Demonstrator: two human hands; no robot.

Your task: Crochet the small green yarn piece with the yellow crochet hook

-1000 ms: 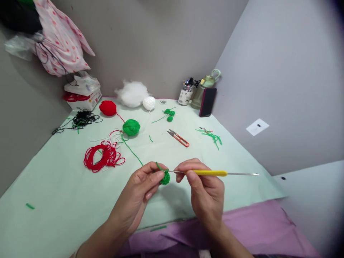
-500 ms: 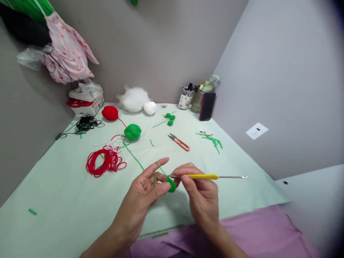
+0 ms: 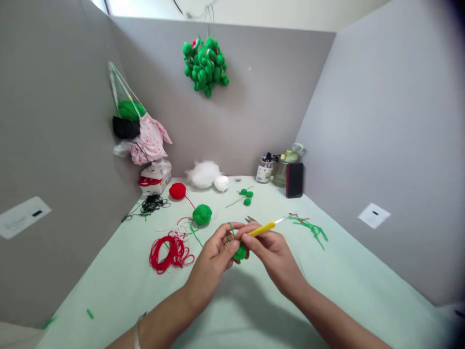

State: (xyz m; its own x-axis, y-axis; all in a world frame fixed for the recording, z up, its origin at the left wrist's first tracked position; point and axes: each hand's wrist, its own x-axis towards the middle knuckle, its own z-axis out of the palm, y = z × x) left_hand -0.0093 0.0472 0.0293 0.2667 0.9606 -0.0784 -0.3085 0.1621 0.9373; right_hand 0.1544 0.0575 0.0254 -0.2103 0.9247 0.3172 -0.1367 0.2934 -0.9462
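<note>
Now the left hand (image 3: 215, 258) pinches a small round green crocheted yarn piece (image 3: 240, 252) above the pale-green table (image 3: 119, 271), the right hand (image 3: 274, 254) gripping a slim yellow-handled metal crochet hook (image 3: 262, 229); the piece looks light and soft, likely best held by its edge.

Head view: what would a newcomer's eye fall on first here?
Probably the hanging cluster of green balls at top centre, vivid against the grey wall. Next might come the yellow-handled hook in the right grip and the small green piece in the left grip, then the red coils left of both.
</note>
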